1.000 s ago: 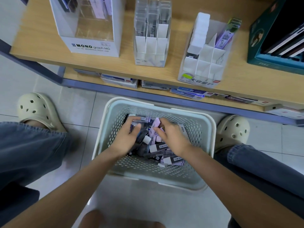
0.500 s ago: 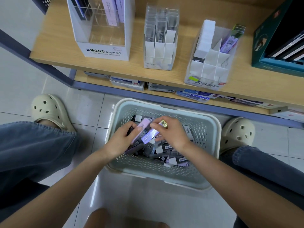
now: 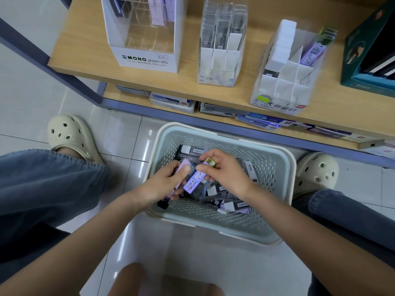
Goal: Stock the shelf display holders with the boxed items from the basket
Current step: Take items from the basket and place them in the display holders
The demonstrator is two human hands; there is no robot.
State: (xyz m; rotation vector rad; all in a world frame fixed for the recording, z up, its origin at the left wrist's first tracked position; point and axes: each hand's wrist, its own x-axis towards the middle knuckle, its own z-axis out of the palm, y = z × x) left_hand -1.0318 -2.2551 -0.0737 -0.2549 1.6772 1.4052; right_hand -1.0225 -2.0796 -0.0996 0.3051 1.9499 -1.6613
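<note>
head view: looks down at a basket (image 3: 277,165) on the floor.
left grip (image 3: 164,184): over the basket, fingers curled round a few long boxes (image 3: 181,164).
right grip (image 3: 226,174): over the basket, pinching a purple box (image 3: 195,182) near its gold end.
pile (image 3: 226,199): more boxes lie inside the basket.
holders (image 3: 222,43): on the shelf (image 3: 188,82) behind the basket.

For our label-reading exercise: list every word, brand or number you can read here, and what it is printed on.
"MONO graph MG": front of the white display box on the shelf.
"MECHANICAL PENCIL LEAD": small print beneath it.
"大容量": front of the right-hand holder; rest blurred.
Barcode labels on the purple box and lower-shelf packs: too small or blurred.
</note>
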